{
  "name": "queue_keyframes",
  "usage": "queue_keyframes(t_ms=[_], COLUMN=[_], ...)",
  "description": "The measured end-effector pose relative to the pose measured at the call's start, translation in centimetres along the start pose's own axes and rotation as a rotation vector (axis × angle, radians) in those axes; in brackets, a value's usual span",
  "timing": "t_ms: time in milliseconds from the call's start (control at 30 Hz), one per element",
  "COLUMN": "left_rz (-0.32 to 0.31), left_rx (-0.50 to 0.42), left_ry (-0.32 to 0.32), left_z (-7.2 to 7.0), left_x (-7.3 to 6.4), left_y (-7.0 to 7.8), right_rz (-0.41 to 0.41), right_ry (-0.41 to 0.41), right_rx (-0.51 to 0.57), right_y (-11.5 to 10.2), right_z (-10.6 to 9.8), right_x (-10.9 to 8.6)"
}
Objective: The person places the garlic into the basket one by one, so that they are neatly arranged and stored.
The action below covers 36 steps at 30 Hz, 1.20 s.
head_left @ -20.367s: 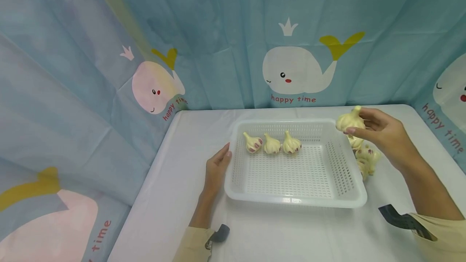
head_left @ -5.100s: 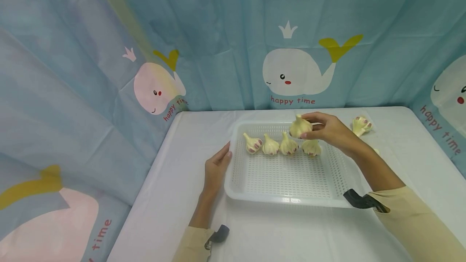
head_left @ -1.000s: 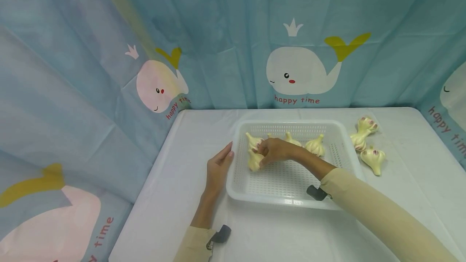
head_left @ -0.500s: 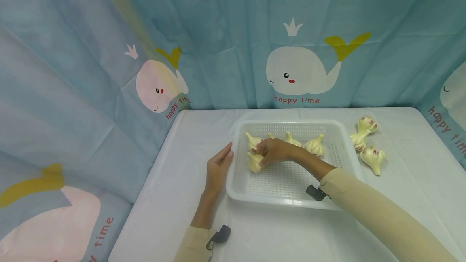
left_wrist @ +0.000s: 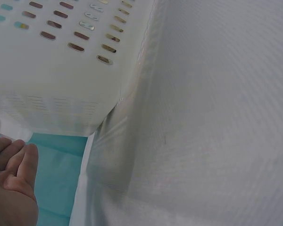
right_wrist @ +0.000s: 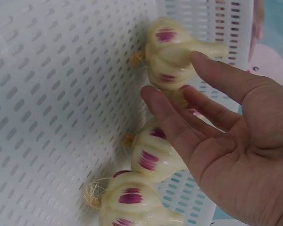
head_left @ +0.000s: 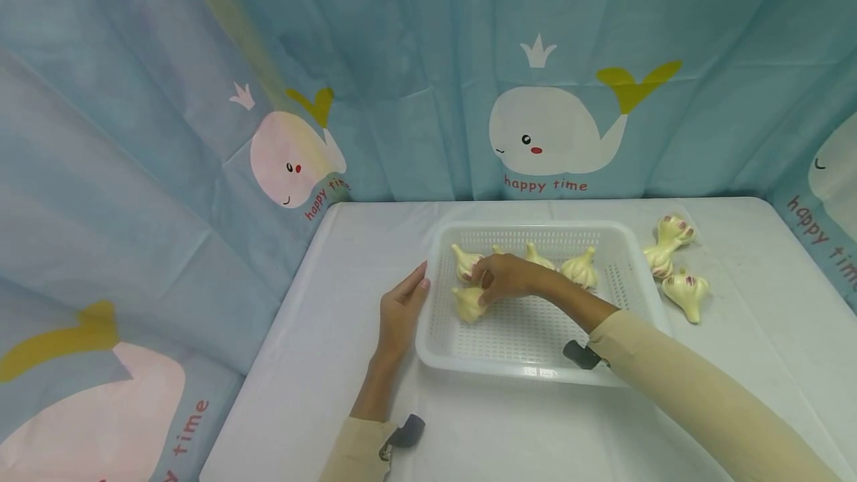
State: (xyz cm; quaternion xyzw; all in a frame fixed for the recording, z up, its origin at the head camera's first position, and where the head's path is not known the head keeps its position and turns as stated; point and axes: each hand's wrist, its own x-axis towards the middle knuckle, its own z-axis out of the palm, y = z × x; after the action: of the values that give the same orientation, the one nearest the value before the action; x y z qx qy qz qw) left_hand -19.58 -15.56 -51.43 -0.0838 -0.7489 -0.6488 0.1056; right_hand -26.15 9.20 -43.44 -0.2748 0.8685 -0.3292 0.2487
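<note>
A white perforated plastic basket [head_left: 522, 372] stands on the table. My left hand [head_left: 399, 315] rests against its left wall with fingers extended. Inside, my right hand [head_left: 510, 276] is beside a pale garlic bulb [head_left: 469, 306], which lies with its stem toward the left wall. In the right wrist view, the fingers of my right hand [right_wrist: 231, 141] are loosely spread, thumb tip and forefinger right at the edge of that garlic bulb [right_wrist: 167, 59]. A back row holds more bulbs: one at the left [head_left: 466, 262], one at the right [head_left: 579, 268], others partly behind my hand.
Three garlic bulbs lie on the table right of the basket: one at the back [head_left: 673, 232], one against the basket wall [head_left: 660, 259], one nearer [head_left: 687, 292]. A white cloth [head_left: 321, 303] covers the table. A blue whale-print curtain [head_left: 415, 95] hangs behind and at the left.
Earlier, my right hand carried bulbs from the right into the basket, and the back row grew. Over the last second the front-left bulb has turned and settled slightly nearer; my left hand has stayed.
</note>
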Motion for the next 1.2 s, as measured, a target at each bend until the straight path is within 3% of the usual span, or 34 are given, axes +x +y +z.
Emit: queue_keyframes(t_ms=[467, 800, 1000, 1200], left_rz=[0.003, 0.017, 0.026, 0.017], left_rx=[0.023, 0.007, -0.012, -0.014], left_ry=[0.013, 0.000, -0.023, -0.008], left_z=[0.0, -0.1, 0.0, -0.1], left_x=[0.0, 0.0, 0.0, -0.1], left_y=[0.2, 0.1, 0.1, 0.2], right_rz=[-0.032, -0.072, -0.045, -0.046], right_ry=[0.050, 0.096, 0.152, 0.182], right_rx=[0.033, 0.082, 0.110, 0.146], right_y=[-0.7, -1.2, -0.8, -0.7], right_z=[-1.5, -3.2, -4.3, -5.2], right_x=[-1.1, -3.1, -4.8, -6.8])
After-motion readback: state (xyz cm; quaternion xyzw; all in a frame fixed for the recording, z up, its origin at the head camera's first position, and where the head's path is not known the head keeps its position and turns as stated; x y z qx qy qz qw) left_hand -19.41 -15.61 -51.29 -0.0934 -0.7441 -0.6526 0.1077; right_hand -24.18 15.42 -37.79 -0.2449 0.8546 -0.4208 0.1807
